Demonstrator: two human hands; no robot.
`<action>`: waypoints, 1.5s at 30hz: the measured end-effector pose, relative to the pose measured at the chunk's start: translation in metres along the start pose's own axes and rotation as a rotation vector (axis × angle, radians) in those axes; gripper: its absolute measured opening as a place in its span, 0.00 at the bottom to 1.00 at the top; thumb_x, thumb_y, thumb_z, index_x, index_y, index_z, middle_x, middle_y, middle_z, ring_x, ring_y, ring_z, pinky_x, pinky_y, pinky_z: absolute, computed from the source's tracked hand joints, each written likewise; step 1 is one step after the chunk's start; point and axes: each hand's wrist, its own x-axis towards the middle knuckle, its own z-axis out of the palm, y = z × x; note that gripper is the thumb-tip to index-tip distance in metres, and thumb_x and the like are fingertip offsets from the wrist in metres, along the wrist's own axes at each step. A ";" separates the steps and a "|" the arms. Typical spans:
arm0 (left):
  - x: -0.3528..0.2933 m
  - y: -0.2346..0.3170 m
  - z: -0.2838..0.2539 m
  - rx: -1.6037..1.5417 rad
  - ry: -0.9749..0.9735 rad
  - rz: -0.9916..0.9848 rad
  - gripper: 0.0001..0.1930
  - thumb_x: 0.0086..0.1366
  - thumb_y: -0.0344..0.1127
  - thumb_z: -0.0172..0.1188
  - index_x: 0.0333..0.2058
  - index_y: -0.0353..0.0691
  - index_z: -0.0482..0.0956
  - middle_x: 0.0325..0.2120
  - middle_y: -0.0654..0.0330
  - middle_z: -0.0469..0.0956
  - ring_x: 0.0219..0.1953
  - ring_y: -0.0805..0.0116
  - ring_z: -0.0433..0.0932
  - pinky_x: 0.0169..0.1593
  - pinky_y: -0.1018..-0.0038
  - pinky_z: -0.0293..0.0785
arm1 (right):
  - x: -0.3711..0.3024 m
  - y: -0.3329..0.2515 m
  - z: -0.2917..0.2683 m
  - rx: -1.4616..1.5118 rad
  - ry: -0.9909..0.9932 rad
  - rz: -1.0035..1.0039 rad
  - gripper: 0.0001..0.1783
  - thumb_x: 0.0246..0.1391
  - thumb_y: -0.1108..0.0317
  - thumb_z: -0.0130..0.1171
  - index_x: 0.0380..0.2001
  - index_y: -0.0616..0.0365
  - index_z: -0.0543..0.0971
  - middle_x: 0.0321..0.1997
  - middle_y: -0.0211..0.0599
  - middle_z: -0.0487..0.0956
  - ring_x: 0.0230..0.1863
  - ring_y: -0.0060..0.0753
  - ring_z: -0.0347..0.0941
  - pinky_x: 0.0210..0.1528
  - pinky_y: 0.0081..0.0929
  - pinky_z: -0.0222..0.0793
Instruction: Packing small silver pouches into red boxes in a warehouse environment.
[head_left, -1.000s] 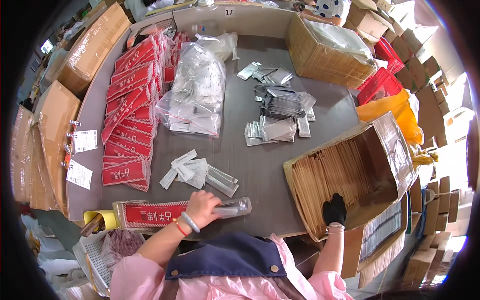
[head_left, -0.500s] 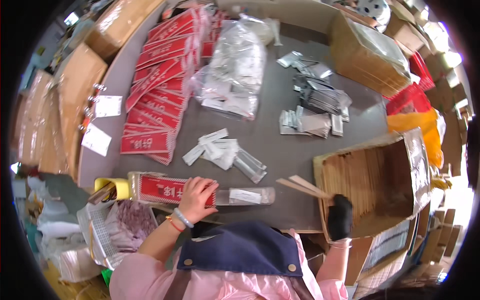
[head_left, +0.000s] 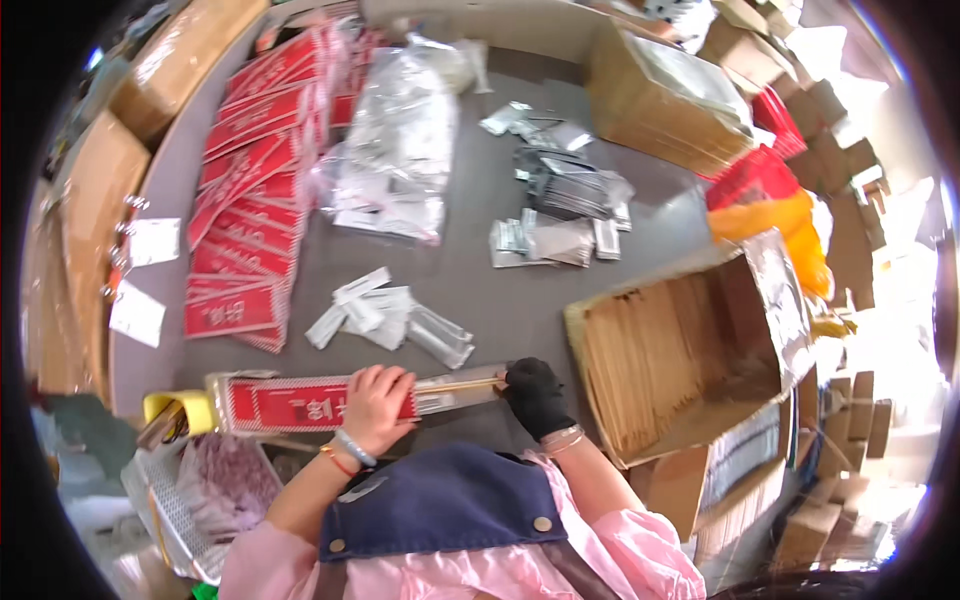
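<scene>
Near the front edge of the table lies a stack of red-printed clear plastic sleeves (head_left: 285, 403). My bare left hand (head_left: 378, 408) is closed over the stack's right part, fingers bent across it. Right of that hand a clear sleeve end with a white paper slip (head_left: 434, 404) sticks out. My right hand (head_left: 538, 398), in a black glove, pinches the right end of thin wooden chopsticks (head_left: 465, 384). They lie level along the clear sleeve and point toward my left hand. Whether their far ends are inside the sleeve I cannot tell.
An open cardboard box (head_left: 640, 370) with wooden sticks stands at right. Beyond my hands lie white slips (head_left: 375, 312), silvery sachets (head_left: 565, 190), a clear bag (head_left: 395, 140) and red sleeves (head_left: 245, 220). A yellow container (head_left: 190, 410) and white basket (head_left: 165, 500) are at left.
My right hand has moved left from the cardboard box to the sleeve, bringing the chopsticks. My left hand stays on the sleeves. The whole view has shifted.
</scene>
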 end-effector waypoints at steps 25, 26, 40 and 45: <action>-0.005 -0.051 -0.036 0.048 0.295 -0.268 0.35 0.39 0.45 0.75 0.48 0.41 0.76 0.53 0.50 0.69 0.55 0.46 0.66 0.60 0.49 0.60 | 0.018 -0.055 -0.043 -0.148 -0.127 0.052 0.31 0.32 0.53 0.73 0.42 0.52 0.75 0.41 0.38 0.75 0.45 0.46 0.71 0.49 0.44 0.61; -0.014 -0.037 -0.018 0.142 0.261 -0.337 0.42 0.37 0.50 0.76 0.53 0.42 0.73 0.54 0.51 0.67 0.58 0.46 0.64 0.60 0.44 0.57 | 0.020 -0.057 -0.040 -0.138 -0.135 0.034 0.31 0.32 0.53 0.73 0.42 0.52 0.75 0.41 0.38 0.75 0.45 0.46 0.71 0.49 0.44 0.61; -0.025 -0.042 0.024 -0.081 0.275 -0.502 0.49 0.37 0.55 0.77 0.56 0.35 0.69 0.58 0.50 0.66 0.62 0.45 0.59 0.63 0.38 0.48 | 0.035 -0.070 -0.003 -0.046 -0.288 -0.127 0.32 0.35 0.48 0.71 0.42 0.54 0.76 0.44 0.41 0.75 0.47 0.47 0.70 0.53 0.44 0.59; -0.015 -0.047 0.011 -0.104 0.203 -0.497 0.42 0.42 0.47 0.76 0.56 0.37 0.70 0.57 0.49 0.67 0.61 0.45 0.62 0.63 0.43 0.54 | 0.060 -0.077 0.026 0.064 -0.188 -0.142 0.32 0.38 0.49 0.70 0.47 0.53 0.76 0.47 0.38 0.75 0.50 0.46 0.69 0.51 0.44 0.61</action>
